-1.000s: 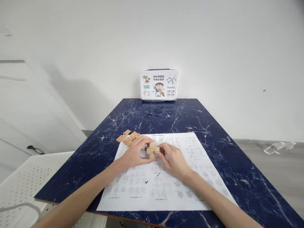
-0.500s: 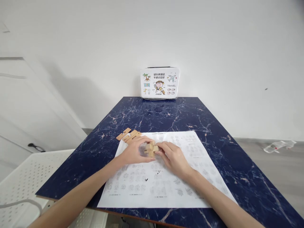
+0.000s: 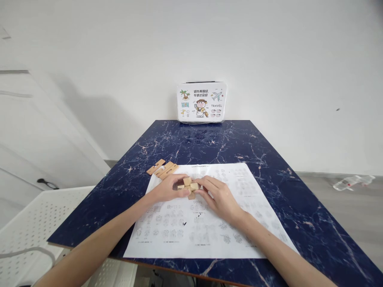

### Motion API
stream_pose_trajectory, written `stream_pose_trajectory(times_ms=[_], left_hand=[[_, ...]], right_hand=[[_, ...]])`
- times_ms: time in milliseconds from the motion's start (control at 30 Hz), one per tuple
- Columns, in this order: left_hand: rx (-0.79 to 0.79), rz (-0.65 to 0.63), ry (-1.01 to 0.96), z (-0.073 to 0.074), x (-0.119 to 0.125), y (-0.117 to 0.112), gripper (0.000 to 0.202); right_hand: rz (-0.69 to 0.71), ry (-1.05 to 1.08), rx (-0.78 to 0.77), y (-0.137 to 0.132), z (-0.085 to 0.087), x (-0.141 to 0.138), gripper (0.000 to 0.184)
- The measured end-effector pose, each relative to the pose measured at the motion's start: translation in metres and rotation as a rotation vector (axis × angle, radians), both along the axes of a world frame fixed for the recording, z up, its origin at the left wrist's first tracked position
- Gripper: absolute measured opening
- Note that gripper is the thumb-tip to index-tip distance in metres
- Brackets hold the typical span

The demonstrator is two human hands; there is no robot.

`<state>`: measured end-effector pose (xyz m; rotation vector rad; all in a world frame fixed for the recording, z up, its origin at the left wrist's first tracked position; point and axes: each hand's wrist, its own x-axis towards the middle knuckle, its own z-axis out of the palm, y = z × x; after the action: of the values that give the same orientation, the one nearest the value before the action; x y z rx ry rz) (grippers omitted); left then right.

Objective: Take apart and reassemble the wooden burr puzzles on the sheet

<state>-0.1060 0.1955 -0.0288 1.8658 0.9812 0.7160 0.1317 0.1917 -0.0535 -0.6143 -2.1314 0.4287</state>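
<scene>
Puzzle had turned slightly since a second ago; I kept left hand and right hand closed round it over the sheet.

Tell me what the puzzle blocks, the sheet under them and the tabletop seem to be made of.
Puzzle blocks: likely bare wood, pale tan, matte, with square-cut notches. Sheet: thin white paper, lying flat, printed with diagrams. Tabletop: glossy dark blue marble pattern; its thin brown front edge suggests laminated board rather than stone.
</scene>
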Motion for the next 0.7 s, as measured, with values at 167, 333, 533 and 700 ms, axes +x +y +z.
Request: stream_pose_trajectory(times_ms=[167,333,533,700], left_hand=[[-0.111,-0.044,-0.053,-0.0011,-0.0019,0.0012,0.053],[-0.109,-0.036,-0.064,0.0031,0.0006,-0.0021,0.055],[0.039,0.018,-0.051,0.0036,0.0003,-0.0007,0.050],[0.133,0.058,-0.044,-0.0027,-0.0044,0.0016,0.055]], right_hand=[[0.028,0.046,0.022,-0.0005,0.0014,0.0005,0.023],[0.008,0.035,-0.009,-0.0036,0.0015,0.0018,0.024],[-0.044,0.055,-0.084,-0.0065,0.0013,0.0008,0.021],[-0.045,0.064,-0.090,-0.0060,-0.0001,0.0009,0.017]])
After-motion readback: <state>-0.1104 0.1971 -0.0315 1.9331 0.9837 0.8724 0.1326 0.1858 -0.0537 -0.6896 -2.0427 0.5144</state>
